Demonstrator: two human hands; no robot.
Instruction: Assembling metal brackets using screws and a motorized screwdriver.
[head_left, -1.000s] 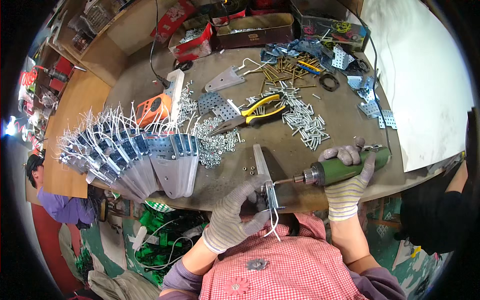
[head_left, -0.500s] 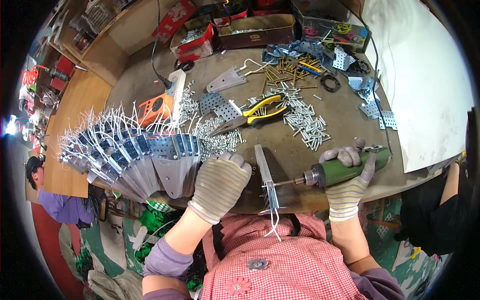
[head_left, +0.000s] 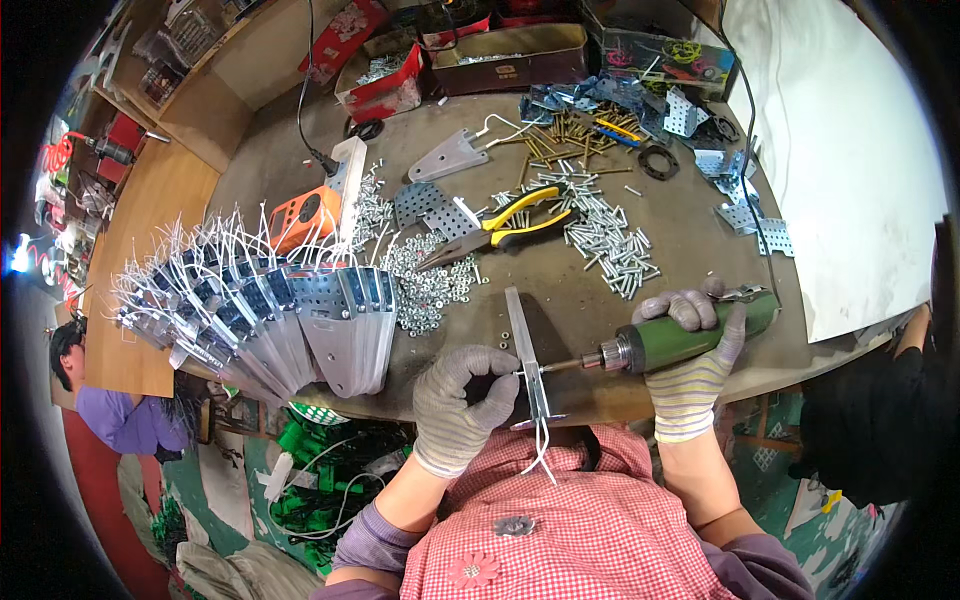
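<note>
My right hand (head_left: 690, 350), in a striped grey glove, grips a green electric screwdriver (head_left: 690, 335). Its long bit points left and meets an upright metal plate assembly (head_left: 531, 350), seen nearly edge-on, with white wires (head_left: 541, 450) hanging from its near end. On the plate's other side is my left hand (head_left: 460, 405), thumb and forefinger closed in a pinch right against it. Something small and pale shows at those fingertips, too small to name. One loose nut (head_left: 506, 336) lies just left of the plate. Beyond my left hand spreads a heap of nuts (head_left: 430, 285).
Left of my hand stands a fanned row of wired metal plates (head_left: 345, 335). Farther back lie yellow-and-black pliers (head_left: 520, 215), a pile of screws (head_left: 610, 245), another wired plate (head_left: 447, 157) and an orange meter (head_left: 305, 220). A black cord (head_left: 755, 200) runs down to the screwdriver.
My left hand has come from beside the nuts toward me and right, and now pinches against the plate. The right hand and screwdriver have barely moved.
</note>
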